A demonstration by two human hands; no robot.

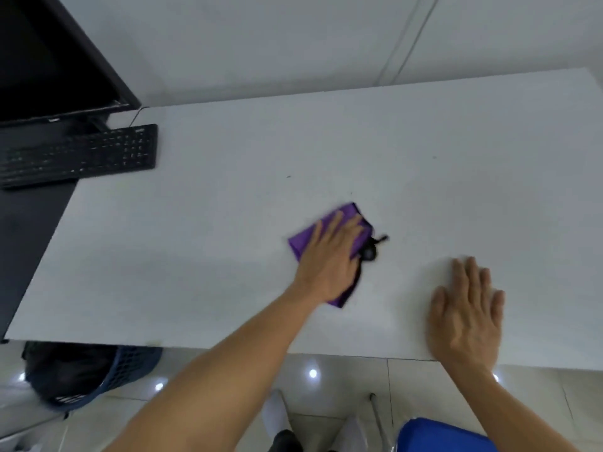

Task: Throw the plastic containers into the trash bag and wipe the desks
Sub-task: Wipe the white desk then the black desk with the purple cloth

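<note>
The left hand [329, 259] lay flat on the purple cloth [301, 244], fingers straight and pressing down rather than curled round it, so nothing but the weight of the palm pinned the cloth to the white desk [212, 256]. To the right of the cloth and nearer the front edge, the right hand [466, 308] rested spread and relaxed on the bare top, grasping nothing. With no real hold, I thought a quick stroke could let the cloth bunch or slide out from under the palm, leaving skin rubbing the surface and streaks behind. At the cloth's right edge sat a small black bit [372, 249], a tag or loop perhaps; it was too blurred to tell, and if it were hard it might drag across the top or catch. A couple of dark specks [288, 176] lay beyond the cloth, and short strokes could easily pass them by. Far to the left of the cloth and further back was the keyboard [81, 154], under a dark monitor [49, 60]; a wide sweep that way could shove it or push grit in among the keys. The right hand sat so close to the front edge that leaning hard on it might let it slip off. Below the desk, left of the cloth, stood a blue bin [130, 370] with a dark bag [65, 363] in it. I saw no plastic containers anywhere, so that part looked done or out of sight.
</note>
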